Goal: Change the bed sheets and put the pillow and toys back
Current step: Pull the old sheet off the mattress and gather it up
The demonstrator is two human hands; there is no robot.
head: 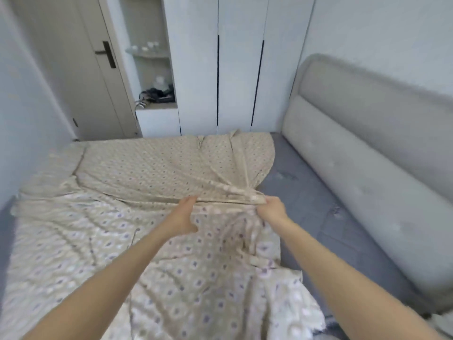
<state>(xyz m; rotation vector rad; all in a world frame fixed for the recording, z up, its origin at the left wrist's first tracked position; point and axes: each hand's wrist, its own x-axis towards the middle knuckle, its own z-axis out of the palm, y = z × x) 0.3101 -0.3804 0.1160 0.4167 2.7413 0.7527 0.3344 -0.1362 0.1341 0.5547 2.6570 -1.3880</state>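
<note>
As left hand (187, 214) and right hand (272, 207) grip the bunched sheet (147, 168), bare mattress (306, 204) shows beside the headboard (367, 143), wardrobe (240, 69) behind.

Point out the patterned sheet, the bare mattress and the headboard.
patterned sheet (152, 168), head view, flat far part
bare mattress (306, 192), head view, uncovered grey strip
headboard (355, 168), head view, lower cushion face

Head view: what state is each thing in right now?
sheet: crumpled, only partly spread
mattress: partly bare
door: shut
wardrobe doors: shut
right hand: grips bunched sheet
left hand: on sheet fold, grip unclear
</note>
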